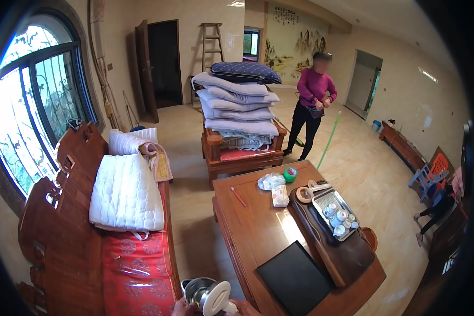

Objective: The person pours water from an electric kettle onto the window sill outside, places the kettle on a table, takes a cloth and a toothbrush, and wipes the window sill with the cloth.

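At the bottom edge, a shiny steel pot with a white lid sits between my two hands. My left hand grips its left side, with only the fingers showing. My right hand holds it on the right, by the white lid's knob. The pot hangs over the floor gap between the red-cushioned wooden sofa and the wooden coffee table.
On the table lie a black pad, a tea tray with cups, tape rolls and a red pen. A white quilt lies on the sofa. Beyond, an armchair holds stacked cushions, and a person in purple stands with a green-handled broom.
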The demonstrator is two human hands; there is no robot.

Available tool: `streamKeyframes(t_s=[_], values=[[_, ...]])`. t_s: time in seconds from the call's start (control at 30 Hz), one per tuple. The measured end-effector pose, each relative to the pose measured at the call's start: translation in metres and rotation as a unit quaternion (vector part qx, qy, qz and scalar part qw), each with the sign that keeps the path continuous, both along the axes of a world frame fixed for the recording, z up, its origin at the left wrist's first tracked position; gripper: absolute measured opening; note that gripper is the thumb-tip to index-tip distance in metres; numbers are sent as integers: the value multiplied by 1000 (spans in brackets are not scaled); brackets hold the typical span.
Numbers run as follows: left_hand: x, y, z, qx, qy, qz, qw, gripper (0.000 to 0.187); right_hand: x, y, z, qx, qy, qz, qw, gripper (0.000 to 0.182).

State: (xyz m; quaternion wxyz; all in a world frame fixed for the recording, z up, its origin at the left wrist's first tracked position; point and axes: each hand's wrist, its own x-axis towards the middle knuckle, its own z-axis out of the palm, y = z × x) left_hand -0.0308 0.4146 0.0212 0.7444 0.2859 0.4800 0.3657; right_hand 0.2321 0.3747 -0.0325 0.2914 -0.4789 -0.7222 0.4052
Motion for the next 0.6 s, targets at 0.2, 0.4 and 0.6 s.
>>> streamKeyframes(t_s=[0.2,0.4,0.6], values=[[1,0,-6,19,30,-1,999,18,0,1,-14,-8,17,16,1000,70],[-7,-3,-34,-13,21,13,1000,19,1,4,8,-43,37,19,998,73],[-4,-5,-40,-11,-10,28,999,20,2,9,19,-20,74,12,997,70]])
